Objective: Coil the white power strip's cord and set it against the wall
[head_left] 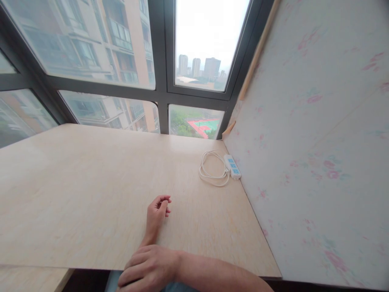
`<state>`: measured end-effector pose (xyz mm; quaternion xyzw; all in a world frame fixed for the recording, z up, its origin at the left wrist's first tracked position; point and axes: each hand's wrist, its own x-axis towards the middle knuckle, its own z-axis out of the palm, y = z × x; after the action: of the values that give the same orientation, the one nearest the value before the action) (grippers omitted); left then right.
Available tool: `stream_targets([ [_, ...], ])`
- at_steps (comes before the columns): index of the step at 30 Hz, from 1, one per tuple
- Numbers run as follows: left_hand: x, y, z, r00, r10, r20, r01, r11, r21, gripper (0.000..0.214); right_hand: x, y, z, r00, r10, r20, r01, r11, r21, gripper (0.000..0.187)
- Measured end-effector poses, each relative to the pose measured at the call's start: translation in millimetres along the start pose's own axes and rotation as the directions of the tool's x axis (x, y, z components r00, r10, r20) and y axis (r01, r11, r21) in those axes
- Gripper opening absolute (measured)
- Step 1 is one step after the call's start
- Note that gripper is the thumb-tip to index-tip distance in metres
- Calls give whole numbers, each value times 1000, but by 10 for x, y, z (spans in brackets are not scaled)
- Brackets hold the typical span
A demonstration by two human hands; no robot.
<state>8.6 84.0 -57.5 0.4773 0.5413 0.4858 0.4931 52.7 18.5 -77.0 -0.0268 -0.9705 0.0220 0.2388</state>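
My left hand (158, 209) rests on the pale, marble-patterned surface (100, 194), its fingers loosely curled and a little apart. I see nothing held in it. My right hand (148, 265) lies across my left forearm close to the surface's near edge, its fingers wrapped over the arm. Part of the left forearm is hidden beneath it. Beyond my left hand, to the right, a white power strip (233, 167) with blue socket faces sits by the wall. Its white cable (209, 176) is coiled beside it. Neither hand touches them.
A wall with flowered paper (319, 142) bounds the right side. Dark window frames (162, 97) and glass rise along the far edge, with buildings and a sports court outside. At the lower left, another pale board (30, 278) lies below the surface's front edge.
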Motion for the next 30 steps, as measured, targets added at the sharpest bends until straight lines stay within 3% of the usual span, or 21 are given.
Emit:
stream_targets([
  [9, 5, -53, 29, 1000, -1, 14, 0, 999, 33, 31, 36, -17, 59, 978, 140, -152, -151, 986, -65, 21],
  [17, 22, -95, 28, 999, 26, 20, -27, 998, 53, 33, 23, 19, -7, 941, 192, -279, -215, 975, -54, 49],
  [22, 42, -119, 48, 1000, 10, 26, -12, 996, 86, 31, -93, 102, -174, 939, 275, -207, -286, 958, -25, 38],
  [26, 41, -119, 45, 998, 18, 56, -23, 995, 96, 27, -143, 135, -242, 920, 290, -264, -289, 956, 41, 21],
  [30, 35, -119, 37, 998, 29, 57, -33, 997, 72, 26, -138, 107, -254, 900, 323, -293, -313, 946, 83, 20],
])
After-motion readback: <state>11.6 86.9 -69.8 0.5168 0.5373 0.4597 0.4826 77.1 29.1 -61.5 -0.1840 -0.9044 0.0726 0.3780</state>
